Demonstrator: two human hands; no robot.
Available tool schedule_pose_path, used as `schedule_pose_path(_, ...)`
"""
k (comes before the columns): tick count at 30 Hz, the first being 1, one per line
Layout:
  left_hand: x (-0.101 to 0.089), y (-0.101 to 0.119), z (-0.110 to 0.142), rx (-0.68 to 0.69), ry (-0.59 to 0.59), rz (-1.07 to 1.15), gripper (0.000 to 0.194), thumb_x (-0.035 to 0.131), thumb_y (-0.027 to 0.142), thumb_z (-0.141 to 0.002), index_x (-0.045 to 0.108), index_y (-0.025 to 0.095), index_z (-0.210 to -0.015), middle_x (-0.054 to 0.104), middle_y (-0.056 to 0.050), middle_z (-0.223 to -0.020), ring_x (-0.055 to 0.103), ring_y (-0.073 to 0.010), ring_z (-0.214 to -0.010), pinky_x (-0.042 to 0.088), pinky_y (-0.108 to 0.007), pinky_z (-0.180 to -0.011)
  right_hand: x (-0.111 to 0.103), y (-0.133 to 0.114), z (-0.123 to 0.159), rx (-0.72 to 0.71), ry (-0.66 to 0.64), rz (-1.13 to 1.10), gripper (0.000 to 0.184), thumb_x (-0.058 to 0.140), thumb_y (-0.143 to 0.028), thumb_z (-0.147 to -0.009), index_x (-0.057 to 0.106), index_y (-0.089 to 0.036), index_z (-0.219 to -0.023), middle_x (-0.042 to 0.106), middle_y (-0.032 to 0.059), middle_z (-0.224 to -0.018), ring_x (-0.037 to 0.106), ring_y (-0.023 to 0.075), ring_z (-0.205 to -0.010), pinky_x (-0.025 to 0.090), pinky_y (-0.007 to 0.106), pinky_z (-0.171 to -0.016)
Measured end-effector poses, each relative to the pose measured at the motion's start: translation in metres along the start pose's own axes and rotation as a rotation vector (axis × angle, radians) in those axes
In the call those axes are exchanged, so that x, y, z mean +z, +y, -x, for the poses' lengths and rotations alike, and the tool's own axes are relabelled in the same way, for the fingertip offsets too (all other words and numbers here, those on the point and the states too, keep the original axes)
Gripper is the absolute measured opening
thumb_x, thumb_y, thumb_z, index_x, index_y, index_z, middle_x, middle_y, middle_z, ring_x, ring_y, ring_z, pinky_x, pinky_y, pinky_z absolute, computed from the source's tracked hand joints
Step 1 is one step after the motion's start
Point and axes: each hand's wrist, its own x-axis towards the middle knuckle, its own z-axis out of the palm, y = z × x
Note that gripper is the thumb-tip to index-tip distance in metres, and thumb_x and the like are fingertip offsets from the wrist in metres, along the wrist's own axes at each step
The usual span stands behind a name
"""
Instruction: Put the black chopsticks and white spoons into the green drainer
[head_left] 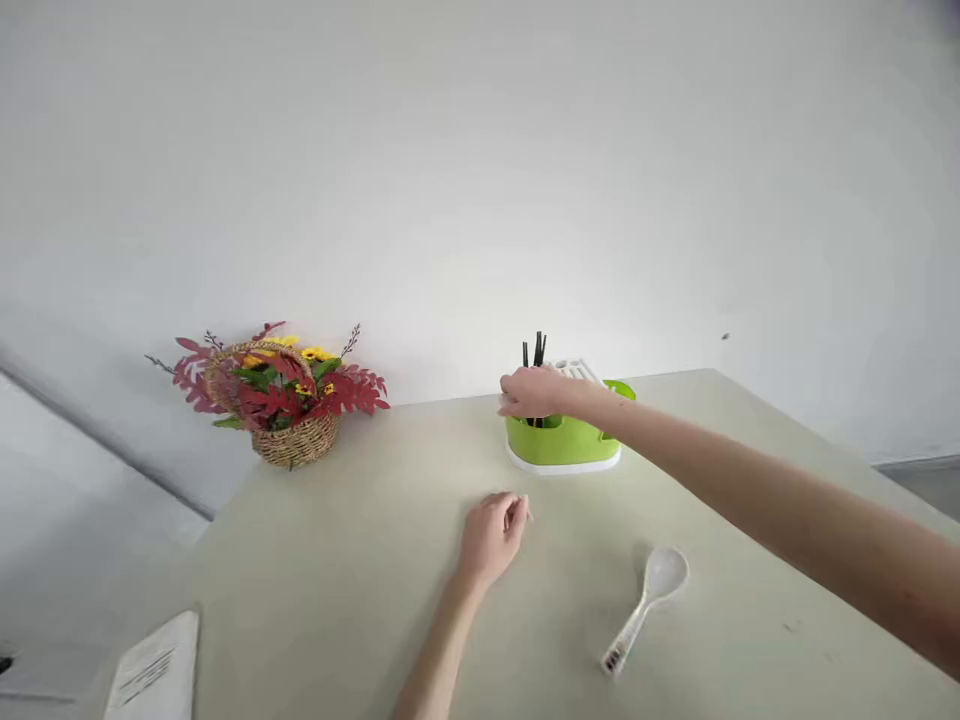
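Note:
A green utensil holder (562,443) with a white base and a white slotted top part stands near the wall. Several black chopsticks (539,348) rise upright from its left part. My right hand (531,392) reaches over from the right and is at the left part of the holder, in front of the chopsticks. Its fingers are curled closed; what they grip, if anything, is hidden. My left hand (492,537) rests on the table before the holder, fingers curled in, with nothing visible in it. A white spoon (664,573) with a patterned handle end lies to the right, apart from both hands.
A wicker basket (296,443) of red and yellow artificial flowers stands at the back left by the wall. A white printed sheet or booklet (156,668) lies at the near left edge of the pale table (337,580). The wall (465,200) closes off the back.

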Motion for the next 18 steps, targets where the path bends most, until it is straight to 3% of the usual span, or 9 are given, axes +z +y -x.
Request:
schedule_pose_path(4,-0.002,-0.002,0.001,0.006,0.000,-0.022,0.044,0.041,0.044,-0.106,0.066,0.022,-0.077,0.069,-0.002,-0.073,0.059,-0.0148,-0.063,0.041,-0.026,-0.063,-0.010,-0.004,0.021,-0.018,0.059,-0.014,0.040,0.054,-0.045,-0.102,0.065,-0.017,-0.128,0.074,0.0171,-0.118,0.073,0.0329,-0.103,0.050,0.038,-0.079)
schedule_pose_path(7,-0.003,-0.001,0.001,0.010,0.006,-0.034,0.043,0.042,0.044,-0.106,0.066,0.022,-0.079,0.069,-0.002,-0.073,0.059,-0.0152,-0.065,0.041,-0.026,-0.065,-0.013,-0.008,0.056,-0.087,0.122,-0.042,0.034,0.046,-0.040,-0.106,0.065,-0.024,-0.130,0.075,0.0105,-0.117,0.072,0.0271,-0.101,0.047,0.033,-0.075)
schedule_pose_path(10,-0.003,0.002,0.000,0.011,0.010,-0.039,0.041,0.043,0.043,-0.106,0.066,0.022,-0.079,0.070,-0.002,-0.074,0.060,-0.0155,-0.066,0.041,-0.026,-0.066,-0.001,-0.008,0.103,-0.290,0.184,-0.136,0.029,0.044,-0.032,-0.107,0.071,-0.025,-0.111,0.077,0.0053,-0.101,0.071,0.0201,-0.081,0.040,0.029,-0.064)
schedule_pose_path(12,-0.003,0.003,0.000,0.006,0.012,-0.049,0.041,0.043,0.042,-0.105,0.065,0.022,-0.078,0.069,-0.001,-0.073,0.059,-0.0156,-0.066,0.040,-0.027,-0.065,0.017,-0.002,0.136,-0.338,0.207,-0.180,0.034,0.039,-0.032,-0.109,0.072,-0.025,-0.103,0.076,0.0041,-0.091,0.068,0.0180,-0.072,0.038,0.029,-0.063)
schedule_pose_path(15,-0.002,0.004,0.001,-0.001,0.019,-0.064,0.041,0.043,0.042,-0.105,0.065,0.022,-0.077,0.069,-0.001,-0.072,0.059,-0.0157,-0.066,0.040,-0.027,-0.065,0.052,0.017,0.180,-0.247,0.209,-0.255,0.037,0.037,-0.034,-0.109,0.071,-0.026,-0.100,0.074,0.0018,-0.083,0.066,0.0168,-0.067,0.040,0.030,-0.065)
schedule_pose_path(18,-0.003,0.004,0.002,0.007,0.020,-0.073,0.040,0.044,0.042,-0.105,0.065,0.023,-0.077,0.069,-0.001,-0.072,0.060,-0.0163,-0.068,0.040,-0.028,-0.067,0.087,0.043,0.218,0.001,0.182,-0.401,0.035,0.040,-0.044,-0.108,0.072,-0.030,-0.100,0.075,0.0001,-0.087,0.067,0.0160,-0.068,0.044,0.029,-0.064)
